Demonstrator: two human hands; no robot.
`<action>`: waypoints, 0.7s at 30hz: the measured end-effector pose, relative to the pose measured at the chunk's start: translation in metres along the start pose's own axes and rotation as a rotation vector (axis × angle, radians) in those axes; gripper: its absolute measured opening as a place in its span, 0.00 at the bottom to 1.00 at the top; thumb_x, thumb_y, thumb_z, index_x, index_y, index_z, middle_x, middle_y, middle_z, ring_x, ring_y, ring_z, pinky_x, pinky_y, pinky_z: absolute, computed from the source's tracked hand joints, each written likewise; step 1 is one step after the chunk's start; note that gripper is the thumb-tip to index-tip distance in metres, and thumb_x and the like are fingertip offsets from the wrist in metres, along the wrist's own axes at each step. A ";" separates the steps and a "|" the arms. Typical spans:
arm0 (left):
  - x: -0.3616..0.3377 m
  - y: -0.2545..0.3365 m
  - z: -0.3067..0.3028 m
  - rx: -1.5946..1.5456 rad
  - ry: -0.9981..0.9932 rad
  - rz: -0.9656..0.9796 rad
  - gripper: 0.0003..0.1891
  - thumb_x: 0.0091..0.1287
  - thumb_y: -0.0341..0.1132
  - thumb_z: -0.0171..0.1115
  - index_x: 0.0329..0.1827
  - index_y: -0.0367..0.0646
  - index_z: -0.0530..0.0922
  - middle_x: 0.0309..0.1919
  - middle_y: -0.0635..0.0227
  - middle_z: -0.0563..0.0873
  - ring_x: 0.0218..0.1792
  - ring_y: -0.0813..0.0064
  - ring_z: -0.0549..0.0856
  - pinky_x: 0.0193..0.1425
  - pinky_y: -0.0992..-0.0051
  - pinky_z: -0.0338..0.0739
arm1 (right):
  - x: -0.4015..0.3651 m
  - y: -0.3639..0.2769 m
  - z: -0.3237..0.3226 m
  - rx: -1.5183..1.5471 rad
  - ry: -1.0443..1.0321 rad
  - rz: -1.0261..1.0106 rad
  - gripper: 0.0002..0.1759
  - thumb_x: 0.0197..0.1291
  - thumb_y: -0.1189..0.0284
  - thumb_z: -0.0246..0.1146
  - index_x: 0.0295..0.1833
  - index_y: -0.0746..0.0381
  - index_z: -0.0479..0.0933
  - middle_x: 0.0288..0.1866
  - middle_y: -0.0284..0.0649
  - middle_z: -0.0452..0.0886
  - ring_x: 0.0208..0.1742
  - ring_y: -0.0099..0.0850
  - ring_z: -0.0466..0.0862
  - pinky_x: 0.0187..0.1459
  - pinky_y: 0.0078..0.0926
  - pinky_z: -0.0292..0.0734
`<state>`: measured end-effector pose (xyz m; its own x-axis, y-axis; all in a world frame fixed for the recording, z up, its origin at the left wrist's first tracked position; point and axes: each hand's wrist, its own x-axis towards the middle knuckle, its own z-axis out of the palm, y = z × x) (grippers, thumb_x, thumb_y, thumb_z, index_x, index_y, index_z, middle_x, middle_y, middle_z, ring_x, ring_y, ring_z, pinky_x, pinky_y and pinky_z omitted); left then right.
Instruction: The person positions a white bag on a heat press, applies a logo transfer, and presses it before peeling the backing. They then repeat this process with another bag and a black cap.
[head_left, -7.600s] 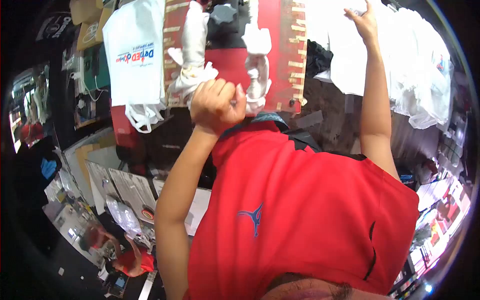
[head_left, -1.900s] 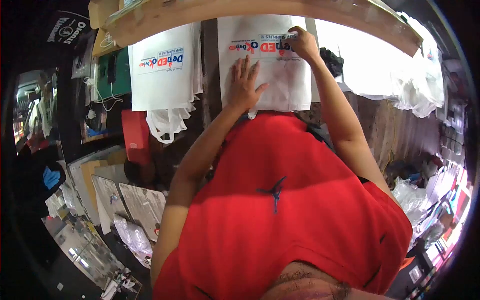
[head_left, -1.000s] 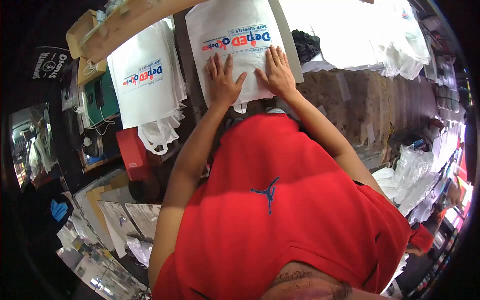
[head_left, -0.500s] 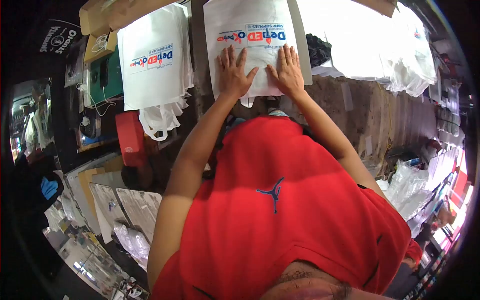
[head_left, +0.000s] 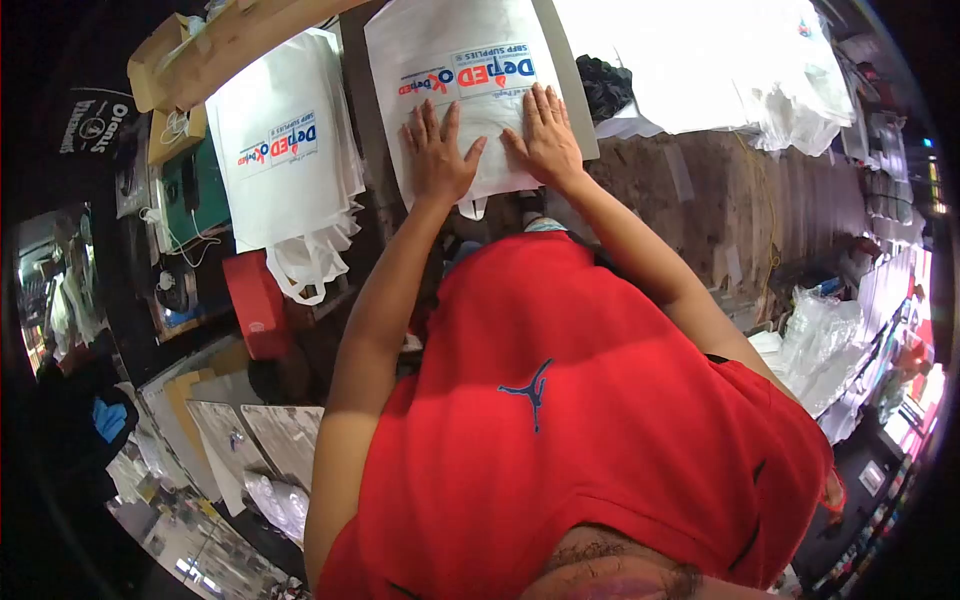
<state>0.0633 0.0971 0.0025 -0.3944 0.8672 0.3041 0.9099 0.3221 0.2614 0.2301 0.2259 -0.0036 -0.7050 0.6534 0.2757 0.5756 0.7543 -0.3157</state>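
A white printed bag (head_left: 440, 40) lies flat on a grey board (head_left: 572, 85) at the top centre, its lettering upside down in view. My left hand (head_left: 439, 155) rests on the bag's lower left part, palm down and fingers spread. Flat on its lower right part is my right hand (head_left: 546, 138), thumb apart from the fingers. Both hands touch the bag just below the red and blue print and hold nothing. A short white handle (head_left: 473, 208) sticks out below the bag's near edge.
Left of the board lies a stack of similar white bags (head_left: 270, 95), handles hanging down. A red box (head_left: 254, 305) sits below it. Black cloth (head_left: 603, 87) and more white bags (head_left: 690, 60) are at the right. Cardboard boxes (head_left: 155, 75) stand at the upper left.
The view has shifted and turned slightly, so the bag and board appear further left. Both hands remain flat on the bag, with little visible movement over it.
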 end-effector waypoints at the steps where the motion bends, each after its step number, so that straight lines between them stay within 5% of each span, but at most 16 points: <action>1: 0.000 0.000 0.000 -0.002 0.000 0.003 0.39 0.70 0.62 0.57 0.79 0.50 0.65 0.78 0.43 0.61 0.79 0.41 0.56 0.81 0.40 0.45 | 0.000 0.001 0.001 -0.007 0.003 -0.006 0.45 0.72 0.46 0.55 0.78 0.72 0.58 0.83 0.57 0.56 0.85 0.52 0.51 0.82 0.47 0.44; 21: -0.002 -0.003 -0.001 -0.021 0.018 -0.001 0.39 0.70 0.61 0.57 0.79 0.49 0.66 0.79 0.44 0.59 0.80 0.41 0.56 0.81 0.41 0.45 | 0.000 0.001 0.003 0.003 0.001 -0.023 0.46 0.72 0.45 0.53 0.78 0.73 0.57 0.83 0.58 0.54 0.85 0.53 0.50 0.82 0.48 0.43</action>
<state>0.0614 0.0938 0.0018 -0.3978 0.8599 0.3200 0.9067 0.3151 0.2805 0.2297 0.2266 -0.0066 -0.7174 0.6361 0.2841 0.5583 0.7689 -0.3117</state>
